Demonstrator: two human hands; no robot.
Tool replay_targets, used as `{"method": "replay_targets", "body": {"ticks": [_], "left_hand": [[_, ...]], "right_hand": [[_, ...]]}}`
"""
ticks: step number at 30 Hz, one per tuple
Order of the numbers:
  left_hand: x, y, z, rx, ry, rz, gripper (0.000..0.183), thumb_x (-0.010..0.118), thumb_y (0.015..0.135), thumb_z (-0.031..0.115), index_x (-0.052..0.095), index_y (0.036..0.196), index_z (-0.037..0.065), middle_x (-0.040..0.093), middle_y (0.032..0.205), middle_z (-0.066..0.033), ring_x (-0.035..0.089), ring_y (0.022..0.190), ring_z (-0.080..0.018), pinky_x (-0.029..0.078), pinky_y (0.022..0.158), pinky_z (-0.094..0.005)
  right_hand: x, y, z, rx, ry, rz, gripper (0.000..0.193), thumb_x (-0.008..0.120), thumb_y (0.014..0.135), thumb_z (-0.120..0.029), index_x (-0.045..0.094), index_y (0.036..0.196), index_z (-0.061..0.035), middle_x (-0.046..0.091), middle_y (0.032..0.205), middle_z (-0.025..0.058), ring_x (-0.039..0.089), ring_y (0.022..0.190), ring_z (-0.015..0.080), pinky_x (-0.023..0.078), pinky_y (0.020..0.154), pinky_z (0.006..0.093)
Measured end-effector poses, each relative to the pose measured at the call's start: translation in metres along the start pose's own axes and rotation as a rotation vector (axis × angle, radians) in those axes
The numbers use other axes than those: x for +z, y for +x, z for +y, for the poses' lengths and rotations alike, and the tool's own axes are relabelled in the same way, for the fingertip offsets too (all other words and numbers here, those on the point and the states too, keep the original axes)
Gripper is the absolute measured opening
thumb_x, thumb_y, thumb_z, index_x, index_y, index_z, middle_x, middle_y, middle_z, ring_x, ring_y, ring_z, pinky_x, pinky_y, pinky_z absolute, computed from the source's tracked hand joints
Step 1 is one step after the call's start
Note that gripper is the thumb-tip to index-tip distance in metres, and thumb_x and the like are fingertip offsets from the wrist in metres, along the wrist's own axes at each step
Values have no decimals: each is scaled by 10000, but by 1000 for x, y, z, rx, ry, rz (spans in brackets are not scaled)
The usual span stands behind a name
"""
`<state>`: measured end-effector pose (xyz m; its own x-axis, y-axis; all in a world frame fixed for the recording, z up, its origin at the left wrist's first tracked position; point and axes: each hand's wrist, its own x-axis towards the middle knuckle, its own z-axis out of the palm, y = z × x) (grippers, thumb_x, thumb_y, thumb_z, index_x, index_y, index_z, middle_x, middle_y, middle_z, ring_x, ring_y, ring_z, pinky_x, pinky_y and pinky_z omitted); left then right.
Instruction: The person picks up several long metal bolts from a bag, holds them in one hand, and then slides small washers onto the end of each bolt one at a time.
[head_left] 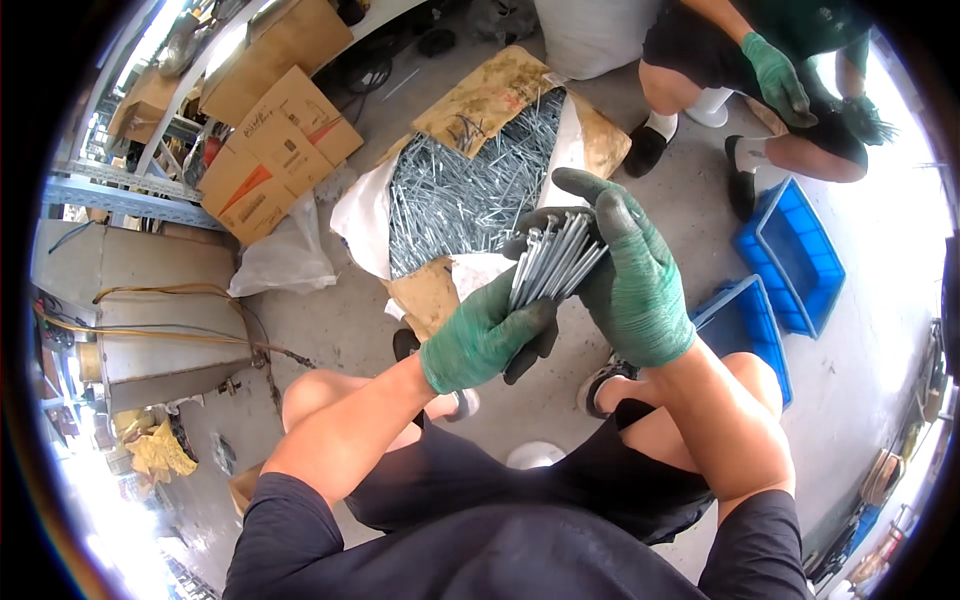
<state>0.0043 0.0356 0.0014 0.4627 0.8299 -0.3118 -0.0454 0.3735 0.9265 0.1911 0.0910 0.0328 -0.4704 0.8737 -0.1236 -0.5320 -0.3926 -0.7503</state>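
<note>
A bundle of long, thin grey metal fasteners with small heads point(560, 262) is held up between both hands, heads toward the far side. Whether they are nails or screws I cannot tell. My left hand point(478, 335), in a green glove with dark fingertips, is closed round the lower part, its thumb across the shafts. My right hand point(640, 285), gloved alike, cups the bundle from the right; its thumb and a finger point up, other fingers curl behind the heads. Beyond the hands, a heap of similar loose fasteners point(465, 185) fills an opened brown-and-white wrapping point(487, 95).
Two blue plastic crates point(822, 275) stand on the floor at right. Past them sits another person with green gloves point(778, 80). Cardboard boxes point(275, 155) and a clear plastic bag point(290, 252) lie at left, near a grey metal cabinet point(175, 340) with hoses. A white sack point(597, 38) stands at the back.
</note>
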Motion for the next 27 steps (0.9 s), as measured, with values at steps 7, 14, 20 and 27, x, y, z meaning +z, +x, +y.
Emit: {"method": "replay_targets", "body": {"ticks": [7,14,20,27], "left_hand": [[0,1,1,13,-9,3,421,520,1044,419,552,1181,22,591,691,-46,494,491,-93,373,437,-243],[3,-4,4,-50,2,-17,405,554,1034,420,594,1125,28,626,734,-54,478,490,-80,360,441,-238],[0,-8,5,-104,16,-40,352,571,1036,393,576,1181,72,639,759,-15,508,535,-50,408,475,-215],[11,-9,10,-145,10,34,275,584,1026,292,592,1091,25,616,728,-36,479,542,-67,359,486,-237]], "right_hand": [[-8,-3,10,75,-151,-68,444,514,1063,-385,560,1358,-57,675,1100,73,640,1020,138,525,905,315],[-3,-4,6,10,136,-85,505,508,1027,-468,562,1301,-47,653,1159,216,674,1084,338,598,861,427],[-16,2,2,-65,-162,-186,447,507,1029,-447,588,1234,-58,678,1136,206,672,1089,355,580,906,470],[-23,11,-13,-144,212,-116,450,478,1049,-444,612,1187,-37,702,1120,201,686,1062,399,532,976,535]]}}
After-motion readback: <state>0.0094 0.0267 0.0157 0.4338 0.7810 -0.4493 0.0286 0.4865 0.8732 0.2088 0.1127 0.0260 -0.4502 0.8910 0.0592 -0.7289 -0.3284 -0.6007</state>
